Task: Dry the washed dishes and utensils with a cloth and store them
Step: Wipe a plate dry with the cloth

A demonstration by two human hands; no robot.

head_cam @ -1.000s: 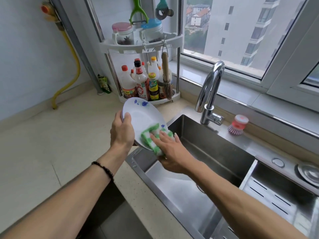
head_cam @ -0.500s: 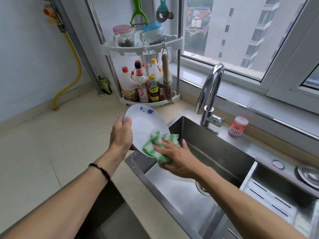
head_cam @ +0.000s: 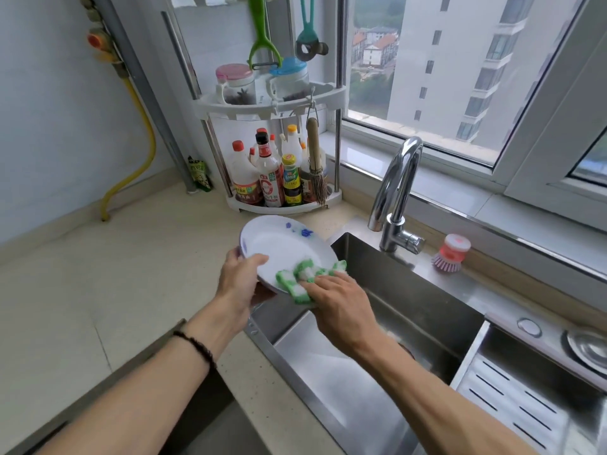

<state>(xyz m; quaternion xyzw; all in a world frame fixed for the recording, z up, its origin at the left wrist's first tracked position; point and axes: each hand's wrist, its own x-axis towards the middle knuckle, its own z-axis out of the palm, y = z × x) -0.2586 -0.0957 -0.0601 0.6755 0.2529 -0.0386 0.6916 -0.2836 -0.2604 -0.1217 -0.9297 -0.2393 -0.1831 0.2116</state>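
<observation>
A white plate (head_cam: 279, 243) with small blue marks near its far rim is held tilted over the left corner of the sink. My left hand (head_cam: 238, 280) grips its near left rim, thumb on the face and fingers underneath. A green-and-white checked cloth (head_cam: 300, 277) lies bunched on the plate's lower right edge. My right hand (head_cam: 340, 298) presses on the cloth with its fingers over it, covering part of it.
The steel sink (head_cam: 377, 323) lies below the plate, with a tall faucet (head_cam: 395, 192) behind and a pink dish brush (head_cam: 450, 252) on the ledge. A corner rack (head_cam: 272, 103) with bottles and jars stands at the back. Beige counter (head_cam: 115, 274) spreads to the left.
The plate has tipped flatter, with its face turned more upward. My right hand and the cloth have slid toward the plate's lower right rim. My left thumb now lies on the plate's face.
</observation>
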